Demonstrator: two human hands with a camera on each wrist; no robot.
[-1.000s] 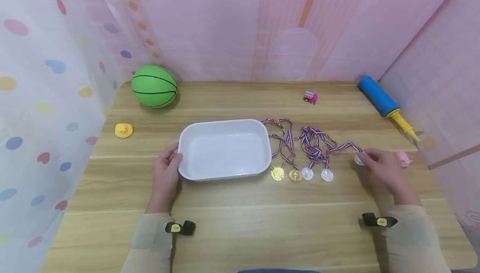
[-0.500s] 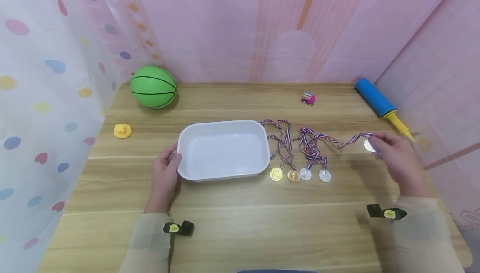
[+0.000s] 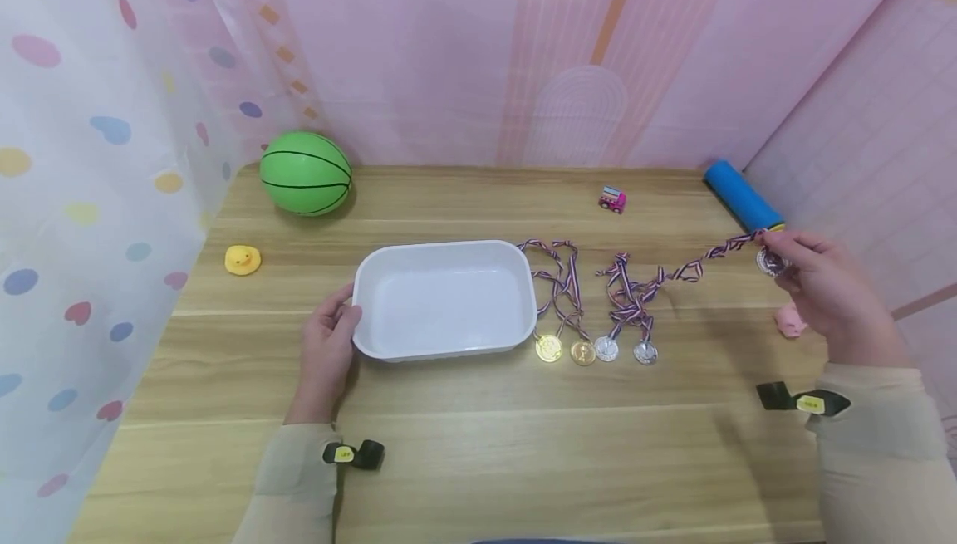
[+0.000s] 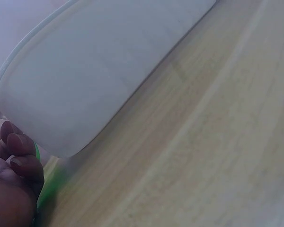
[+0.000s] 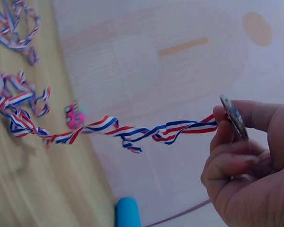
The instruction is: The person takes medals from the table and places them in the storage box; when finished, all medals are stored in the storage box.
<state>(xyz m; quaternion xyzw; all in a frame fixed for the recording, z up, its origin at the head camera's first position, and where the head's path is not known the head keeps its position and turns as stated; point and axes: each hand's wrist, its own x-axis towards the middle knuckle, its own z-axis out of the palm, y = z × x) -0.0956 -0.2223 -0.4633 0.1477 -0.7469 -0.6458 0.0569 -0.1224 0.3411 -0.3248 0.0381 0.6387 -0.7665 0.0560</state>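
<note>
Left hand point(image 3: 326, 353) grips the left rim of the tray point(image 3: 445, 298), thumb on the rim and fingers curled against the outer wall; the left wrist view shows those fingers point(image 4: 19, 151) bent under the tray's point(image 4: 90, 75) edge. Far to the left of this hand and a little beyond it sits a duck point(image 3: 242, 259), and past that, farther back, a green ball point(image 3: 306, 173). All of it rests on the table point(image 3: 523, 461).

Just right of the tray, between the two hands, four medals lie in a row: two gold point(image 3: 549, 348) point(image 3: 582, 352) and two silver point(image 3: 606, 349) point(image 3: 645, 352), their striped ribbons point(image 3: 564, 278) heaped behind them. Well beyond them stands a small toy car point(image 3: 612, 199).

Right hand point(image 3: 830, 295) is raised off the table and pinches a fifth medal point(image 3: 770, 262) between thumb and fingers. The right wrist view shows this medal point(image 5: 233, 117) edge-on in the pinch of the hand point(image 5: 248, 170). Its ribbon point(image 3: 691, 266) runs taut and twisted to the left and down into the heap near the silver medals; it point(image 5: 132, 131) hangs clear of the table for most of its length. Just behind the right hand lies a blue pump point(image 3: 742, 195), and just below the hand, on the table, a small pink toy point(image 3: 789, 321).
</note>
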